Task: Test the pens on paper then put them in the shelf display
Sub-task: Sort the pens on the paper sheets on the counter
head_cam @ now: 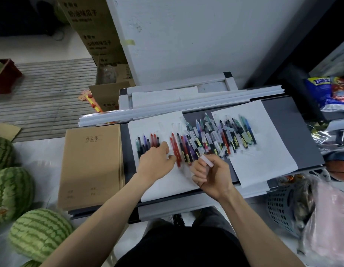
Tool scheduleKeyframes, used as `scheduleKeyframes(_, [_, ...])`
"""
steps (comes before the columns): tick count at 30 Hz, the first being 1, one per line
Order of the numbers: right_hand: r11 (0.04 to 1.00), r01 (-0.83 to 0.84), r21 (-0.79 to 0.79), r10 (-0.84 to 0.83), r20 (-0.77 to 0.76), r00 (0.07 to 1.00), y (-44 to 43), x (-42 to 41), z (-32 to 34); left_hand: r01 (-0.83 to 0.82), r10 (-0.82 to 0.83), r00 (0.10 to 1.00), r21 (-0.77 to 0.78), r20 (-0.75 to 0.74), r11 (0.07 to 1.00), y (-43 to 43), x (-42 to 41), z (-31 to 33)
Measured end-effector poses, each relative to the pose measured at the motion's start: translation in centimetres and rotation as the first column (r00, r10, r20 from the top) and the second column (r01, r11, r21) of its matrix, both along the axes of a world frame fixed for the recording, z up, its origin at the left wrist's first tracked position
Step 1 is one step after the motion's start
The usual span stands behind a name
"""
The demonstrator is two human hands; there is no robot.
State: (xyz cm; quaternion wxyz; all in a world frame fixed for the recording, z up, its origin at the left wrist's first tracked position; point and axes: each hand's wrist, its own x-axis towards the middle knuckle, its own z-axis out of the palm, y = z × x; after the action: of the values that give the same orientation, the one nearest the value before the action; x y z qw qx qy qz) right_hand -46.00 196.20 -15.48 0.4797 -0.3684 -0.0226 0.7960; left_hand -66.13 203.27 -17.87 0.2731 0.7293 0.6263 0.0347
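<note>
Many pens [206, 139] on paper [263, 166], clear cap [207, 161] in right hand [212, 177]

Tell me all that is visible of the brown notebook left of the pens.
The brown notebook is closed and lies flat on the grey board, beside the white paper sheet. Its cover looks like kraft paper, with dark printed characters near the top and faint lines near the bottom. Neither the left hand nor the right hand touches it.

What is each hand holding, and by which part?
The right hand grips a pale pen by its lower part; the left hand only touches the pens.
</note>
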Motion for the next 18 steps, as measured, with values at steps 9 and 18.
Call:
scheduleKeyframes(9, [0.997, -0.055, 0.047, 0.045, 0.195, 0.980, 0.1, 0.6, -0.5, -0.050, 0.744, 0.145, -0.746, 0.652, 0.664, -2.0, -0.6, 2.4])
scheduleKeyframes(18, [0.999, -0.034, -0.020, 0.039, 0.568, 0.822, -0.7, 1.3, -1.7, -0.133, 0.828, -0.046, -0.825, 0.559, 0.549, -2.1, -1.8, 1.9])
